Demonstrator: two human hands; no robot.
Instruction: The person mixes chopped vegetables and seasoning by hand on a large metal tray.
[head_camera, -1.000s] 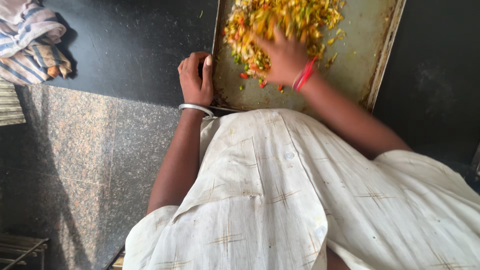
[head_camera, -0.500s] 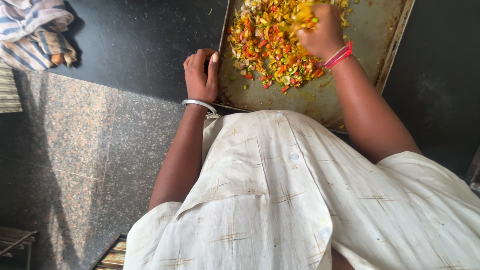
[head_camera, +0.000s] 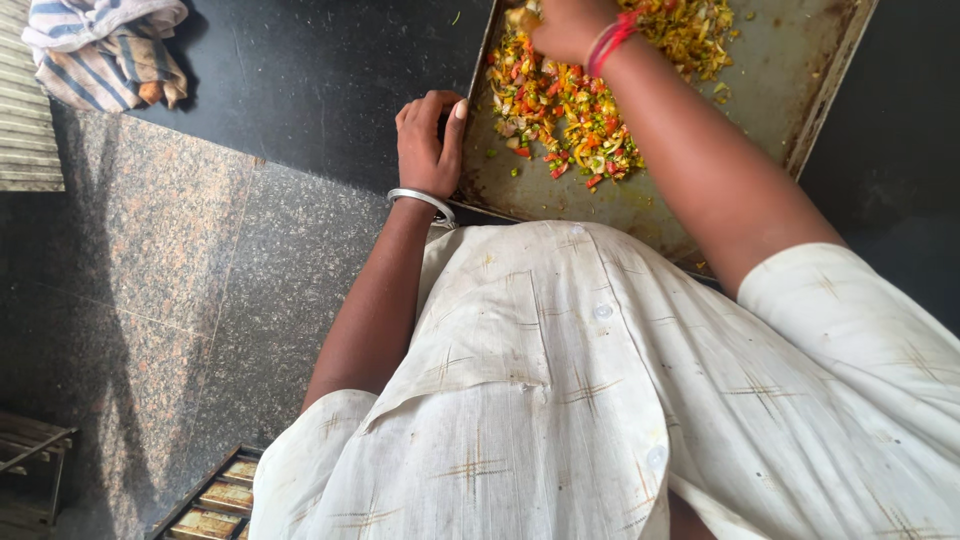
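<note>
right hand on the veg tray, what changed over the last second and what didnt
The right hand slid away from the body, from the near part of the chopped vegetables to the far end of the pile, so the near vegetables now lie uncovered. Nothing was picked up or let go that shows. The left hand stayed gripping the near left edge of the metal tray, which did not shift on the black counter. The striped cloth stayed put.
</note>
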